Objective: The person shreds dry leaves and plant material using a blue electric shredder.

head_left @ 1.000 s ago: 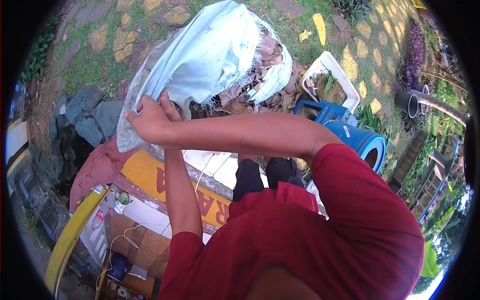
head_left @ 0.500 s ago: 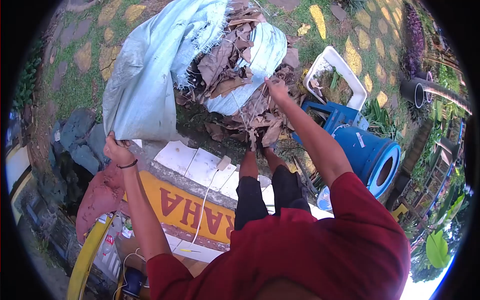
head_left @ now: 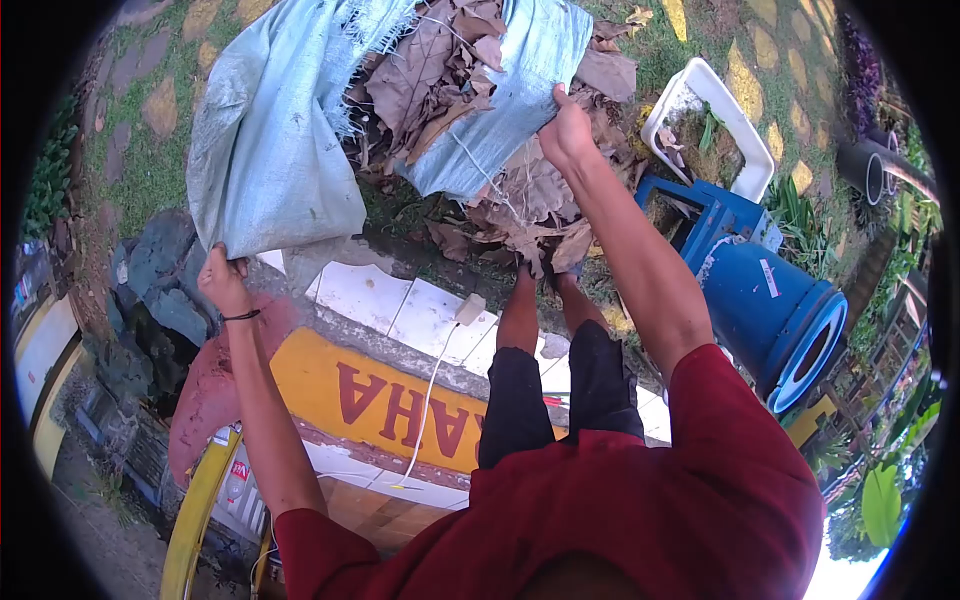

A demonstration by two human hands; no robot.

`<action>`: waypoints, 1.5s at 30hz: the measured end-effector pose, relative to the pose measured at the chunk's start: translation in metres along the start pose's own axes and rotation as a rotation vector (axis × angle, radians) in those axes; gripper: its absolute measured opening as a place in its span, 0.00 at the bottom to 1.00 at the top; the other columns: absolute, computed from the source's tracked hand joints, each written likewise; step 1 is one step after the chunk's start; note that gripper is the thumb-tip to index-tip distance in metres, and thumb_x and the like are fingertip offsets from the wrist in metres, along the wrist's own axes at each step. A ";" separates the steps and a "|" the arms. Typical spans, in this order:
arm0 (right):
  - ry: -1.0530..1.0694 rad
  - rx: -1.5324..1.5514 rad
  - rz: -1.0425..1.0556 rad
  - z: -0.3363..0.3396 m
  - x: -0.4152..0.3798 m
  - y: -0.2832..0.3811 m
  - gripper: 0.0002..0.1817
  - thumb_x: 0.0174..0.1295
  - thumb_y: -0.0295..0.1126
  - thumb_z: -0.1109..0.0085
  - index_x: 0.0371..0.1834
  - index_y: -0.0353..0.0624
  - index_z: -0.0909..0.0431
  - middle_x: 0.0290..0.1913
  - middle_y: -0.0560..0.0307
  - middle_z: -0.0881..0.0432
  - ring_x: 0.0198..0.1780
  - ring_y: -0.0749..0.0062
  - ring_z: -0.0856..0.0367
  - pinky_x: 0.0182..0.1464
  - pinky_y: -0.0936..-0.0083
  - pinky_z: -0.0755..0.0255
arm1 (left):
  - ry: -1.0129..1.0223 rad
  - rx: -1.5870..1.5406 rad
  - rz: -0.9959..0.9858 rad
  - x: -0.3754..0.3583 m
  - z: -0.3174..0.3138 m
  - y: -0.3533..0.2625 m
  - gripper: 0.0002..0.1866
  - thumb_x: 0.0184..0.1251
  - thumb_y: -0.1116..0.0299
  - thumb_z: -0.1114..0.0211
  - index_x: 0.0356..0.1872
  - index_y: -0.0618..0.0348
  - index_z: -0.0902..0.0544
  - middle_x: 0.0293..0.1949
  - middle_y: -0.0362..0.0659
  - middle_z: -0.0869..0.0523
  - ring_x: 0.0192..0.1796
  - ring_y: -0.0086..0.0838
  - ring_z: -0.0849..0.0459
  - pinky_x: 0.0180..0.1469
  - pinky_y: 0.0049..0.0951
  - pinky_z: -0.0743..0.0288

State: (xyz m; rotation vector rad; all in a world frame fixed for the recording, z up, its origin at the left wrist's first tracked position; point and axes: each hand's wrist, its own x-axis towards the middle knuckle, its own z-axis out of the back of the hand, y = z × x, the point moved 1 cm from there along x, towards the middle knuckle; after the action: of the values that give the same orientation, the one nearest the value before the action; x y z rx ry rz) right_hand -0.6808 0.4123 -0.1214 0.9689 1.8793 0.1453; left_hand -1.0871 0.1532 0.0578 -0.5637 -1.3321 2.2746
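A pale blue woven sack with a frayed edge hangs spread out at the upper left. My left hand is closed on its lower corner. Brown dry leaves fill the gap between this part and a second stretch of sack cloth on the right. At that cloth's right edge, my right hand is closed in a grip, the thumb pointing up along it. More dry leaves lie heaped below the cloth, with pale strings across them, close to my feet.
To the right stand a blue drum on its side and a white plastic basin. Below lie white tiles, a white cord and a yellow lettered ledge. Dark rocks sit at the left.
The right-hand sack cloth is drawn wider and tauter, with my right hand higher on its edge. My left hand keeps its corner. The whole view has shifted a little.
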 end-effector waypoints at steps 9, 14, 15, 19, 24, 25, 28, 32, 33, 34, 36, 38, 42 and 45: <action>0.083 -0.119 -0.291 -0.070 -0.094 -0.008 0.26 0.80 0.39 0.62 0.72 0.31 0.42 0.69 0.43 0.29 0.70 0.56 0.30 0.75 0.53 0.40 | 0.090 -0.083 0.128 0.038 -0.005 0.004 0.18 0.73 0.68 0.40 0.18 0.56 0.26 0.14 0.34 0.31 0.17 0.20 0.33 0.28 0.26 0.29; 0.054 -0.182 -0.391 -0.128 -0.147 0.026 0.22 0.79 0.37 0.60 0.66 0.32 0.36 0.63 0.45 0.24 0.61 0.59 0.22 0.68 0.57 0.31 | 0.176 -0.416 0.093 0.053 0.011 -0.058 0.18 0.75 0.67 0.43 0.20 0.55 0.27 0.18 0.33 0.32 0.24 0.19 0.29 0.35 0.29 0.27; 0.047 -0.219 -0.391 -0.140 -0.154 0.029 0.20 0.79 0.36 0.59 0.64 0.32 0.34 0.60 0.46 0.22 0.59 0.60 0.20 0.66 0.58 0.29 | 0.175 -0.409 0.100 0.044 0.015 -0.063 0.18 0.75 0.67 0.43 0.20 0.55 0.27 0.18 0.33 0.32 0.24 0.19 0.29 0.35 0.29 0.27; 0.068 -0.235 -0.346 -0.157 -0.107 0.017 0.17 0.79 0.36 0.58 0.60 0.34 0.31 0.56 0.48 0.20 0.55 0.61 0.19 0.63 0.60 0.27 | 0.458 -0.217 0.141 -0.024 -0.040 -0.085 0.20 0.76 0.63 0.43 0.20 0.60 0.26 0.25 0.40 0.23 0.34 0.23 0.23 0.48 0.31 0.25; 0.061 -0.339 -0.427 -0.096 -0.094 -0.038 0.18 0.80 0.39 0.59 0.60 0.36 0.30 0.56 0.51 0.20 0.55 0.63 0.20 0.61 0.59 0.27 | 0.915 0.299 -0.176 -0.051 -0.158 -0.051 0.24 0.76 0.55 0.43 0.57 0.68 0.25 0.54 0.45 0.23 0.57 0.35 0.24 0.66 0.32 0.36; 0.048 -0.345 -0.433 -0.088 -0.095 -0.040 0.18 0.80 0.39 0.59 0.60 0.36 0.30 0.56 0.51 0.20 0.55 0.63 0.20 0.61 0.59 0.27 | 0.894 0.459 -0.323 -0.051 -0.177 -0.044 0.29 0.74 0.52 0.41 0.62 0.69 0.29 0.60 0.49 0.25 0.64 0.40 0.26 0.69 0.36 0.38; 0.143 -0.266 -0.389 -0.078 -0.096 -0.041 0.20 0.78 0.43 0.54 0.56 0.36 0.26 0.51 0.56 0.19 0.50 0.69 0.21 0.52 0.63 0.29 | 0.968 0.672 -0.400 -0.087 -0.227 -0.022 0.40 0.69 0.49 0.37 0.70 0.70 0.37 0.68 0.58 0.32 0.73 0.49 0.36 0.73 0.41 0.41; 0.240 -0.419 -0.278 -0.068 -0.101 -0.033 0.26 0.76 0.53 0.53 0.49 0.37 0.23 0.45 0.56 0.18 0.42 0.71 0.23 0.47 0.71 0.32 | 0.977 0.655 -0.276 -0.106 -0.232 0.010 0.42 0.63 0.54 0.35 0.72 0.70 0.39 0.68 0.64 0.30 0.69 0.54 0.30 0.70 0.41 0.34; 0.242 -0.413 -0.281 -0.061 -0.105 -0.032 0.26 0.76 0.53 0.53 0.49 0.37 0.23 0.45 0.56 0.18 0.42 0.71 0.23 0.47 0.71 0.32 | 0.978 0.662 -0.274 -0.098 -0.230 0.013 0.42 0.63 0.54 0.35 0.72 0.70 0.39 0.68 0.64 0.30 0.69 0.54 0.30 0.70 0.41 0.34; 0.263 -0.644 -0.263 -0.047 -0.108 -0.032 0.26 0.76 0.53 0.53 0.51 0.37 0.23 0.49 0.54 0.18 0.47 0.68 0.22 0.53 0.68 0.31 | 1.008 0.720 -0.292 -0.091 -0.228 0.013 0.39 0.61 0.57 0.34 0.71 0.66 0.35 0.65 0.62 0.26 0.67 0.54 0.27 0.68 0.40 0.31; 0.332 -1.092 -0.120 -0.009 -0.105 -0.037 0.28 0.73 0.55 0.49 0.53 0.37 0.23 0.50 0.47 0.19 0.51 0.60 0.20 0.60 0.63 0.30 | 0.934 0.748 -0.386 -0.082 -0.231 0.007 0.30 0.56 0.64 0.35 0.64 0.59 0.23 0.58 0.55 0.18 0.59 0.53 0.21 0.62 0.41 0.26; 0.311 -1.282 0.046 0.030 -0.111 -0.049 0.28 0.73 0.55 0.49 0.55 0.37 0.23 0.50 0.44 0.20 0.52 0.57 0.20 0.60 0.62 0.30 | 0.930 0.701 -0.330 -0.069 -0.235 -0.012 0.29 0.56 0.65 0.35 0.62 0.60 0.22 0.57 0.56 0.17 0.58 0.53 0.20 0.61 0.41 0.25; 0.260 -1.502 0.301 0.053 -0.141 -0.046 0.30 0.69 0.54 0.42 0.61 0.38 0.26 0.55 0.36 0.24 0.60 0.43 0.27 0.64 0.58 0.33 | 0.955 0.547 -0.276 -0.048 -0.241 0.004 0.26 0.54 0.69 0.34 0.57 0.64 0.19 0.50 0.57 0.13 0.52 0.50 0.15 0.57 0.38 0.24; 0.312 -1.528 0.460 0.015 -0.154 -0.034 0.36 0.63 0.52 0.35 0.65 0.35 0.30 0.60 0.31 0.28 0.68 0.37 0.34 0.68 0.54 0.36 | 1.009 0.482 -0.200 -0.048 -0.242 0.003 0.24 0.56 0.73 0.34 0.58 0.65 0.20 0.48 0.53 0.12 0.49 0.37 0.14 0.56 0.34 0.24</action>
State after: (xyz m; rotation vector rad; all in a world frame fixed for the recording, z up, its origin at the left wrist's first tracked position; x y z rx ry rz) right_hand -0.6563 0.2810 -0.0359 0.2206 1.1598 1.7619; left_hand -0.9151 0.2952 -0.0481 -1.1143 -0.3137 1.6289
